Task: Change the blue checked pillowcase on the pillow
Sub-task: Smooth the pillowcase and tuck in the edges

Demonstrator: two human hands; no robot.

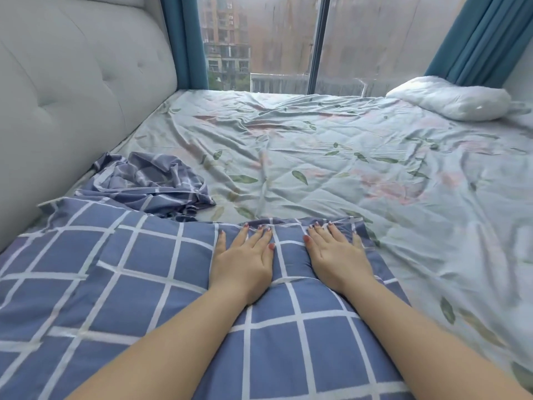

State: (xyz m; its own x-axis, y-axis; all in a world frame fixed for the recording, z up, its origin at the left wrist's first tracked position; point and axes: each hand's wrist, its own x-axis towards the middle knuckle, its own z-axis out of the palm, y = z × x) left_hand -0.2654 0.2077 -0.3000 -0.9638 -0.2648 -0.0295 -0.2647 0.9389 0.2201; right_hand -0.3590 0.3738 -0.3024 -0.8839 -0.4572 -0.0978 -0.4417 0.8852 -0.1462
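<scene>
A pillow in a blue checked pillowcase [121,278] lies across the near part of the bed, filling the lower left of the view. My left hand [245,261] lies flat on its far edge with fingers straight and spread. My right hand [337,255] presses flat beside it, a little to the right, fingertips at the pillow's far hem. A second blue checked pillowcase [153,183] lies crumpled and empty on the sheet just beyond the pillow, near the headboard.
The bed carries a wrinkled pale sheet with a leaf print [346,168]. A grey padded headboard [72,96] runs along the left. A bare white pillow [450,98] sits at the far right corner, under teal curtains [473,39] and a large window [274,41].
</scene>
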